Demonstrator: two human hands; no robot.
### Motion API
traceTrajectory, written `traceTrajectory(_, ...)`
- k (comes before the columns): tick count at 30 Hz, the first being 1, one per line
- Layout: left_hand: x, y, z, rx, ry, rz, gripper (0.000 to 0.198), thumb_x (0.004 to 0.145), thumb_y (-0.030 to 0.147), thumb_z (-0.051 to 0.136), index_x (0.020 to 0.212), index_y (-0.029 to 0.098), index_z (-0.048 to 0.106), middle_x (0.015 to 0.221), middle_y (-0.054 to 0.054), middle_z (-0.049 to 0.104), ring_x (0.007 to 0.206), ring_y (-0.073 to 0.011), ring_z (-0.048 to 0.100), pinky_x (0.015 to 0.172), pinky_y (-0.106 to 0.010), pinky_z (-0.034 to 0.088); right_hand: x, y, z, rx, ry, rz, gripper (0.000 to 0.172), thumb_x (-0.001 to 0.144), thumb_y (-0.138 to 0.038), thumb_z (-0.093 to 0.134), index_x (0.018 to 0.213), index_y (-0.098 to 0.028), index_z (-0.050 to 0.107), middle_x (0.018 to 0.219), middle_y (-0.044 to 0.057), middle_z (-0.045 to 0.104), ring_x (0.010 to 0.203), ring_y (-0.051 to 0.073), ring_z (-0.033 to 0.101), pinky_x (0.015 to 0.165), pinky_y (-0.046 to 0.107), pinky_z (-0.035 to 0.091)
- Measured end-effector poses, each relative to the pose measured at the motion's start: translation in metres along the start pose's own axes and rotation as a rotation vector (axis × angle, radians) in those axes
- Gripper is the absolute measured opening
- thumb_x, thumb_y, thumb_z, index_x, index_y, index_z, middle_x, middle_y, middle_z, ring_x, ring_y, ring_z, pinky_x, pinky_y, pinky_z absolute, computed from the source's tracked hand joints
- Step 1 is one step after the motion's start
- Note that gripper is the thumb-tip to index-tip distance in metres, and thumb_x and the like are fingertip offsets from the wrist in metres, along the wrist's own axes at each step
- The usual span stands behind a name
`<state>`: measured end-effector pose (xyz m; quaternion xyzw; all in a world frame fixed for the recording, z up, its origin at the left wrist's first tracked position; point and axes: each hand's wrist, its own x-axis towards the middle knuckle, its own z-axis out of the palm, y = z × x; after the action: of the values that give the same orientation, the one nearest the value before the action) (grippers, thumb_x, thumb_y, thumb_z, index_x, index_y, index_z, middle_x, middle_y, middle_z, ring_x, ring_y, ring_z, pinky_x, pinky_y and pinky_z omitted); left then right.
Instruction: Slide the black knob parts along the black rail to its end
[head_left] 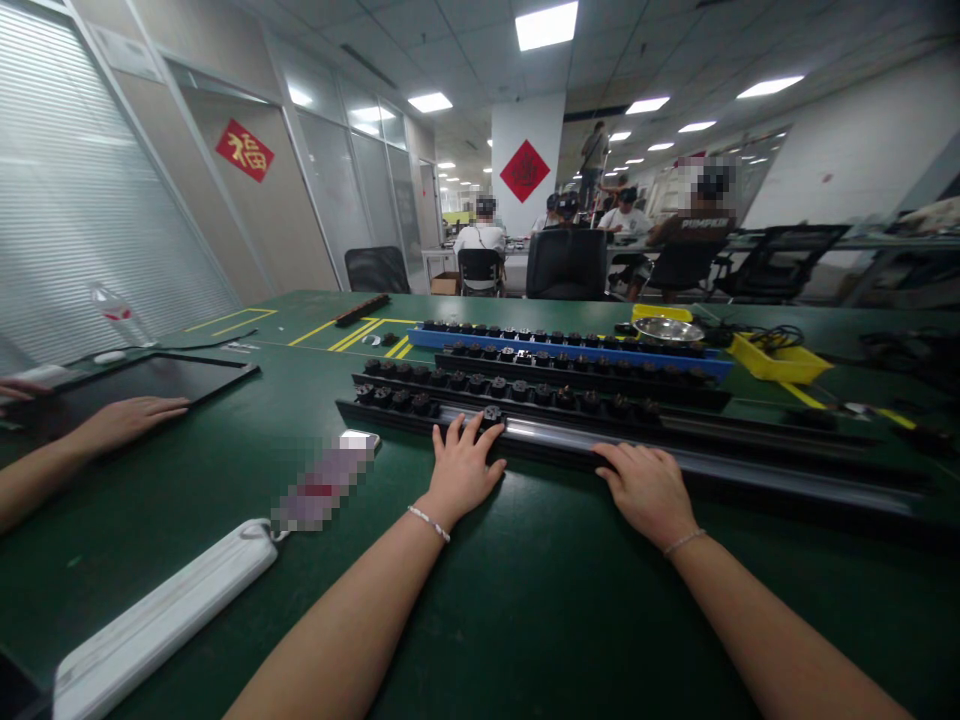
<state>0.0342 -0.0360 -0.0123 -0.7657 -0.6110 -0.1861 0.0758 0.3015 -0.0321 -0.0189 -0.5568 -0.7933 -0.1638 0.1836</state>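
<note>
My left hand (469, 465) is open, its spread fingertips resting at the near edge of a long black rail (555, 437). Beside its index finger, a round black socket module (492, 413) sits in the rail's channel, apart from several similar modules at the left end (402, 399). Farther right along the same rail, my right hand (649, 490) is closed over the near edge, fingers on top and thumb in front. The rail's shiny channel shows bare between and beyond my hands. What lies under my right fingers is hidden.
Behind lie more black rails with modules and a blue rail (637, 352). Yellow trays (780, 360) and cables stand right. At left are a white pouch (165, 620), a blurred phone-like object (326, 485), and another person's hand (139, 420) on a black frame (225, 380).
</note>
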Motion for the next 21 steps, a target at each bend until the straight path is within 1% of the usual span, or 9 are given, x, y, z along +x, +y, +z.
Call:
traceTrajectory(14,-0.0003,0.0003,0.0006,-0.002,0.008,0.020,0.058,0.081,0.043,0.054,0.135,0.038,0.035,0.144,-0.002,0.034,0.131,-0.0325,0.025,0.104,-0.066,0.015,0.0002,-0.0003,-0.0003,-0.010,0.000,0.000,0.024,0.086,-0.024,0.048,0.106,-0.023,0.062,0.089,0.002,0.066,0.083,0.018,0.054,0.078,0.034,0.029)
traceTrajectory(21,-0.0003,0.0030,0.0002,-0.002,0.016,0.032,0.057,0.080,0.043,0.055,0.133,0.036,0.037,0.144,-0.002,0.036,0.131,-0.0320,0.025,0.104,-0.067,0.014,-0.0002,0.0012,0.0015,-0.015,0.007,-0.009,0.025,0.086,-0.026,0.046,0.106,-0.023,0.061,0.089,0.003,0.066,0.083,0.018,0.054,0.077,0.033,0.029)
